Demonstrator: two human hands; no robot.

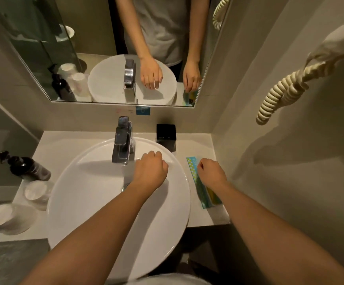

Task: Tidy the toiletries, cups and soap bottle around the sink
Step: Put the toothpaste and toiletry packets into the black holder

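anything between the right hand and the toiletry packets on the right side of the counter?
Nothing visible. The right hand sits curled directly over the toiletry packets on the counter. The black box stands further back, out of the way.

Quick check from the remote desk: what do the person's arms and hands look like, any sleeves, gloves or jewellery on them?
Both forearms are bare up to the frame edge. The left hand and right hand carry no gloves, watch or visible rings. The mirror shows a light grey short-sleeved T-shirt, its sleeves ending out of view.

Faucet [123, 140] and black box [166, 135] crowd the back (basin [97, 198] open).
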